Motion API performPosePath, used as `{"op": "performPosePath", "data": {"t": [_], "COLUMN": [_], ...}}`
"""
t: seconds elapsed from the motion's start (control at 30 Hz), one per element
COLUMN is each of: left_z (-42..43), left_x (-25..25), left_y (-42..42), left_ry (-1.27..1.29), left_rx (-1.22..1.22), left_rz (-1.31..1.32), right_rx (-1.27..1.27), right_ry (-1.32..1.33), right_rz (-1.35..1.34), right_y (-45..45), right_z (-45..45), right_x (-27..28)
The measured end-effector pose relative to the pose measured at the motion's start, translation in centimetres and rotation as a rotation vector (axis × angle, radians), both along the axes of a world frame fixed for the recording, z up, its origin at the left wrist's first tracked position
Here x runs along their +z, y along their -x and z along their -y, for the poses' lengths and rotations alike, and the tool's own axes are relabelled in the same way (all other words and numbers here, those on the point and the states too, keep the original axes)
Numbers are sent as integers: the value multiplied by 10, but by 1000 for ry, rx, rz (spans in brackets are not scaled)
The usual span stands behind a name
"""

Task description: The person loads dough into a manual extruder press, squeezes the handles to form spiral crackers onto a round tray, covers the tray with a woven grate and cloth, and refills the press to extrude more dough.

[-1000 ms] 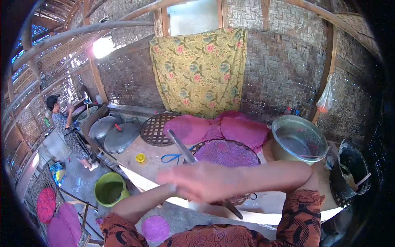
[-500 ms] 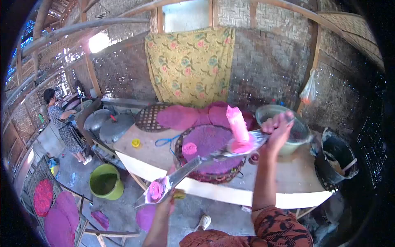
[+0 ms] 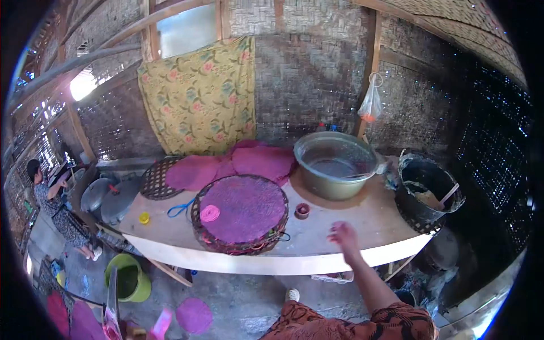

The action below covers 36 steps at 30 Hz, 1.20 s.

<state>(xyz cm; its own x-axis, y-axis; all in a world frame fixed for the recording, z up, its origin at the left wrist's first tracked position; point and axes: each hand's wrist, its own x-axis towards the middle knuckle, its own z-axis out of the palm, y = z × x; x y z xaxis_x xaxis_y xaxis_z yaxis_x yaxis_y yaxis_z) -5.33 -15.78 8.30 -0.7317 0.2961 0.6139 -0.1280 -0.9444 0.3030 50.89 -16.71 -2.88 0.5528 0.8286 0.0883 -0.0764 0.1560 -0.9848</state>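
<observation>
Fingers [image 3: 339, 228] of right hand [image 3: 344, 237]: loosely bent, a bit apart, in midair over front part of table [image 3: 362, 224], off to the right of small dark red dish [image 3: 302, 211]. Left hand [image 3: 134, 331]: blurred at bottom left, finger state can't tell. Just beside it: metal tool [image 3: 112, 297], tip up, overlapping green bucket [image 3: 140, 289] in view. Pink roll [image 3: 162, 323] on the other side, blurred, contact can't tell. On table: purple disc [image 3: 246, 207] on woven basket [image 3: 243, 248], pink coil [image 3: 209, 213] on disc's left edge. Farther back: big basin [image 3: 334, 188].
</observation>
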Motion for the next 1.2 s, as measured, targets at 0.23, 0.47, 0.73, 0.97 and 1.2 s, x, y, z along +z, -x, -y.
{"op": "performPosePath", "data": {"t": [0.23,0.47,0.73,0.97,1.2], "left_z": [-31,-86,-246,-383,-420], "left_x": [16,48,96,37,-21], "left_y": [-26,-96,-326,-604,-742], "left_ry": [107,213,21,152,411], "left_rx": [201,334,303,-965,-588], "left_rz": [191,397,-371,-112,-831], "right_rx": [-297,-243,397,648,609], "right_ry": [-85,-48,930,916,852], "right_rz": [106,799,1622,1725,1595], "right_y": [-126,-185,-276,-292,-324], "right_z": [-30,-101,-214,-234,-231], "right_x": [55,100,72,71,151]}}
